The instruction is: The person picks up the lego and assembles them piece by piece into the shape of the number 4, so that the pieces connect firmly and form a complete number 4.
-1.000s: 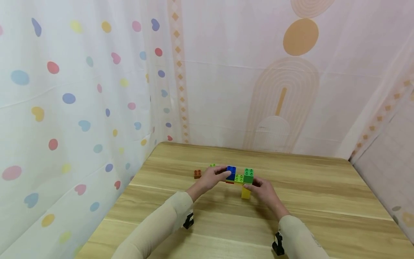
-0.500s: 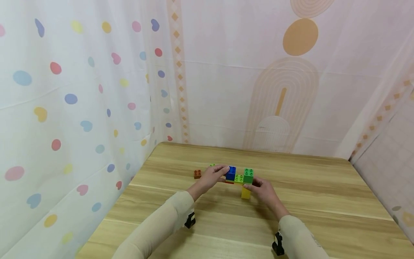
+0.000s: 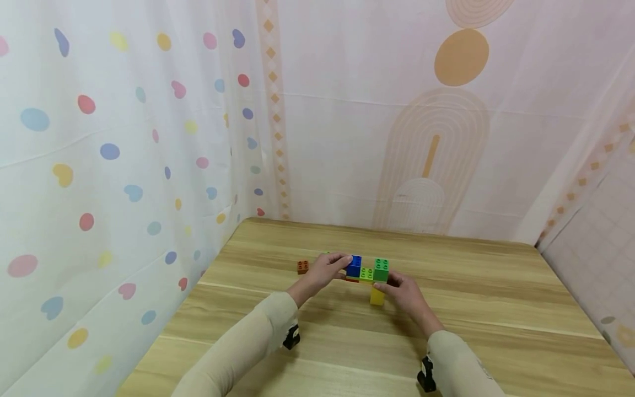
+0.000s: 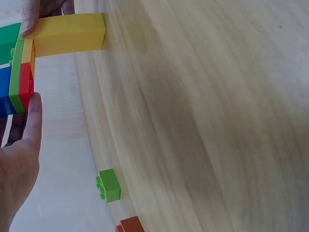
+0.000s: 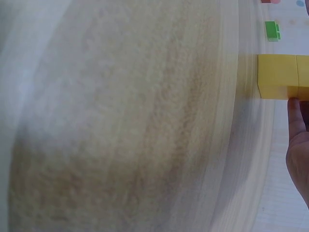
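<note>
Both hands hold a structure of toy building bricks above the wooden table. At its left end my left hand (image 3: 323, 271) pinches a blue brick (image 3: 354, 267) and the red brick (image 4: 25, 79) under it. A flat light-green brick (image 3: 366, 274) links the blue brick to a green brick (image 3: 381, 269) on the right. Below the green one hangs a yellow column (image 4: 70, 35), seen from the side in the left wrist view. My right hand (image 3: 408, 292) grips this right end, a finger against the yellow bricks (image 5: 280, 77); its other fingers are partly hidden.
Behind and left of my left hand lie a loose brown-orange brick (image 3: 303, 267) and a loose light-green brick (image 4: 110, 185). The wooden table (image 3: 471, 298) ends at a patterned curtain (image 3: 337, 138) at the back and left.
My left thumb and fingers have shifted from the front of the blue brick to its top and the underside of the red one. The right hand and the structure stay nearly still.
</note>
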`<state>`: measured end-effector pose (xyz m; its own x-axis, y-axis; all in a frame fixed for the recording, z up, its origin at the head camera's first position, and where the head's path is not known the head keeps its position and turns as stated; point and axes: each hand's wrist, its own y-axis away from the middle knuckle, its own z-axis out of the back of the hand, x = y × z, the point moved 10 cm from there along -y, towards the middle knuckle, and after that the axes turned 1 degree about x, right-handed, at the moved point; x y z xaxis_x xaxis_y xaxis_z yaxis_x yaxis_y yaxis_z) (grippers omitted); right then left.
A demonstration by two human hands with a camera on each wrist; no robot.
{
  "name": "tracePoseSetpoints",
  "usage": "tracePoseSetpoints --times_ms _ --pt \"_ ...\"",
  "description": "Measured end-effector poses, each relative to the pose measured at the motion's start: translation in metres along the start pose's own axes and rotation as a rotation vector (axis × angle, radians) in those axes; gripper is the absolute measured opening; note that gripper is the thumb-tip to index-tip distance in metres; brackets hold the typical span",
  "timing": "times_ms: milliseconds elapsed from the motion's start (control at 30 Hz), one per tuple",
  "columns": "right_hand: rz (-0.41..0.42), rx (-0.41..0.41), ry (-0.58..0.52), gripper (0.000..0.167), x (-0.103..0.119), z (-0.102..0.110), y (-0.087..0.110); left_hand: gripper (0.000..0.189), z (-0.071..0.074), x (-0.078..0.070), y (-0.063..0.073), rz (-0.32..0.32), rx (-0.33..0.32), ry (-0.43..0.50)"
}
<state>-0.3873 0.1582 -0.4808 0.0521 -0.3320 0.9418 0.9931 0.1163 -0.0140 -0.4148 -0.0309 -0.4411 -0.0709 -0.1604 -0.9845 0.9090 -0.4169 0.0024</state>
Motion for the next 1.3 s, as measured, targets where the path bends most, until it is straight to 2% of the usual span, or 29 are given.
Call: tracePoseSetpoints --times_ms 267,467,633,1000,1167,1300 --pt "-0.002 0.000 -0.005 0.038 0.000 -0.001 0.000 0.051 0.001 0.001 0.001 0.000 -0.023 -0.003" --pt "0.005 0.003 -0.009 0.036 0.002 -0.001 0.001 0.054 0.009 -0.006 0.001 -0.048 -0.047 -0.007" --pt "0.014 0.007 -0.011 0.036 0.003 -0.001 0.002 0.054 0.027 -0.015 -0.002 -0.101 -0.104 -0.015" --pt "0.003 0.012 -0.015 0.036 0.001 -0.001 0.001 0.049 0.076 -0.025 0.000 -0.125 -0.250 -0.049" --pt "0.005 0.015 -0.017 0.037 0.002 -0.002 0.001 0.052 0.097 -0.017 0.001 -0.109 -0.290 -0.109" --pt "0.008 0.005 -0.014 0.036 0.002 0.000 0.002 0.050 0.111 -0.002 0.001 -0.058 -0.287 -0.119"
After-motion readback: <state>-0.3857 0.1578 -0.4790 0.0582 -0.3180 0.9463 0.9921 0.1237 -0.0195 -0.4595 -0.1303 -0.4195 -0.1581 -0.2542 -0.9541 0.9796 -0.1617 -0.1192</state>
